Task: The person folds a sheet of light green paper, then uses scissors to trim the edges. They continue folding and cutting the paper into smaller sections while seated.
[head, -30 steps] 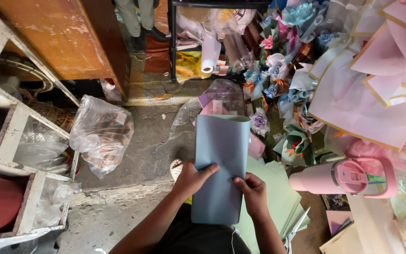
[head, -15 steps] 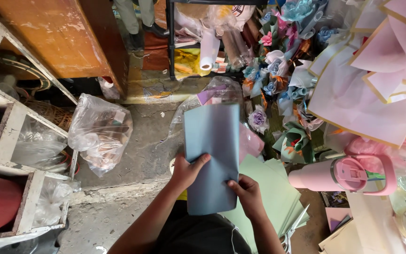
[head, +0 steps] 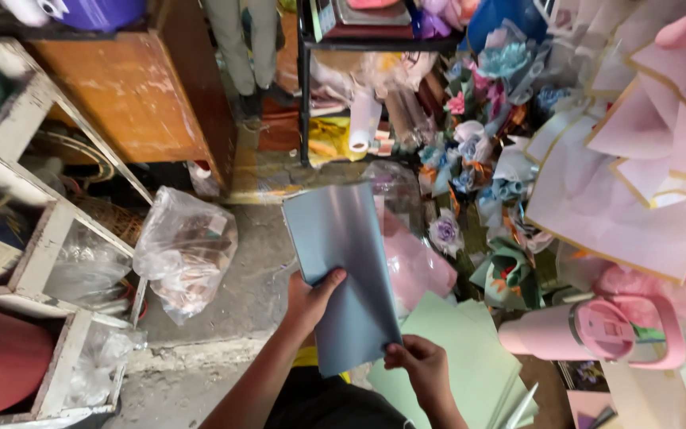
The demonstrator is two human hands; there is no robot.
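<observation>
I hold a glossy blue-grey sheet of wrapping paper [head: 343, 270] upright in front of me. My left hand [head: 309, 299] grips its left edge with the thumb on the face of the sheet. My right hand [head: 418, 367] pinches its lower right corner. Under the sheet lies a stack of pale green sheets [head: 458, 361], and a pink sheet [head: 416, 266] shows just behind it to the right.
A clear plastic bag [head: 188, 250] sits on the concrete floor at left, beside white wooden frames [head: 45, 238]. A pink tumbler [head: 589, 330] lies at right. Paper flowers [head: 478, 167] and pale pink wrapping sheets [head: 645, 183] crowd the right side. An orange cabinet [head: 144, 95] stands behind.
The blue-grey sheet has tilted so its top leans left and swung slightly leftward. My right hand slid down to the lower right corner; my left hand stays on the left edge.
</observation>
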